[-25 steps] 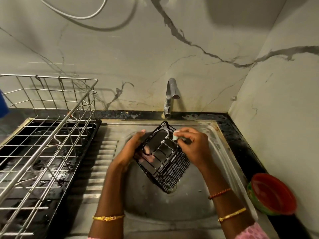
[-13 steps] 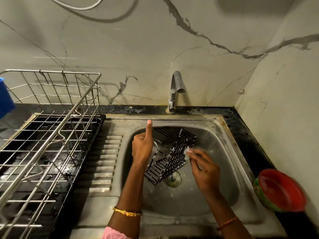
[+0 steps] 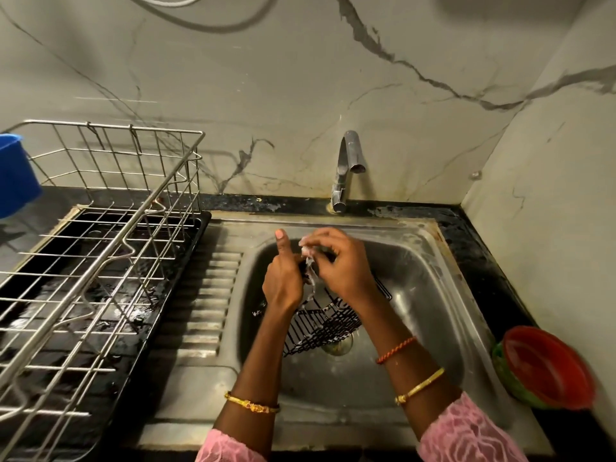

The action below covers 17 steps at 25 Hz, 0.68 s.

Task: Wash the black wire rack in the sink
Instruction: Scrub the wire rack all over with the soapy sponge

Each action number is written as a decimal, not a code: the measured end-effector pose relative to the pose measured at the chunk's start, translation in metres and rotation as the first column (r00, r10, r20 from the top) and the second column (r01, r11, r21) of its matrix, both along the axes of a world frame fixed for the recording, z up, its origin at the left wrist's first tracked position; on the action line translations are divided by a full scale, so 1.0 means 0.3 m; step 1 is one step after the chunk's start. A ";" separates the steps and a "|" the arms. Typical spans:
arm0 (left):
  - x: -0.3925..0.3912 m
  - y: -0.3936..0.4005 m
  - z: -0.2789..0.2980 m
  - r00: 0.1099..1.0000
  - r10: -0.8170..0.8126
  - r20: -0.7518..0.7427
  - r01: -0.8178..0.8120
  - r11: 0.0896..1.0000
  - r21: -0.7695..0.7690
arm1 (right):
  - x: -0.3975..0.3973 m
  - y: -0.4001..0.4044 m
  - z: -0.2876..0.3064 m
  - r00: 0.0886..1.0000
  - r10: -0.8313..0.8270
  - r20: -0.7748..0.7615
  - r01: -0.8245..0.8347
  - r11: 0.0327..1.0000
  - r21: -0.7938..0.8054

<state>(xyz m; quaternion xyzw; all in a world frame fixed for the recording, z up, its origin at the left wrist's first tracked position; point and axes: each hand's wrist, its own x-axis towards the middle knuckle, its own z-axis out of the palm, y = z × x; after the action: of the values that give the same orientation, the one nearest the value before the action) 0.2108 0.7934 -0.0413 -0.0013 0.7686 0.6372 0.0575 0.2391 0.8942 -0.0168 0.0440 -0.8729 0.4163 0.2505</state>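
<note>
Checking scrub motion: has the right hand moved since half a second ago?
Yes. The right hand has gone from beside the drain up toward the tap, now at the rack's top edge, by the left hand.

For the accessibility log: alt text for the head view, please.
Two hands hold a soapy black wire rack over the steel sink; the left hand grips it, the right hand rubs its top edge with a small pale scrubber.

both hands (image 3: pixel 283 281) gripping soapy black wire rack (image 3: pixel 328 323), over sink (image 3: pixel 430 295)
</note>
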 end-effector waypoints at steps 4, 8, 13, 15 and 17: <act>0.009 0.019 0.012 0.996 0.036 -0.076 -0.044 0.992 -0.119 | 0.028 0.000 -0.011 0.995 -0.102 -0.022 0.100 0.993 -0.066; -0.002 0.013 -0.019 0.994 0.094 -0.055 -0.101 0.984 -0.148 | 0.163 -0.005 -0.125 0.964 -0.249 -0.094 0.249 0.968 -0.004; -0.028 -0.003 -0.068 0.988 0.154 -0.025 -0.156 0.983 -0.096 | 0.287 0.024 -0.199 0.942 -0.336 0.015 0.330 0.915 -0.233; -0.039 -0.008 -0.067 0.983 0.184 0.019 -0.183 0.982 -0.036 | 0.265 0.027 -0.162 0.945 -0.326 0.019 0.318 0.903 -0.289; -0.032 -0.003 -0.059 0.983 0.184 0.010 -0.183 0.982 -0.035 | 0.194 0.006 -0.100 0.962 -0.271 -0.027 0.254 0.931 -0.263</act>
<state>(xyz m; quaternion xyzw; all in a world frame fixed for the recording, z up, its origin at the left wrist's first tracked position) 0.2011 0.7925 -0.0591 -0.0773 0.7754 0.6267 0.0035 0.2971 0.8961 -0.0466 -0.0929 -0.8014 0.4870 0.3347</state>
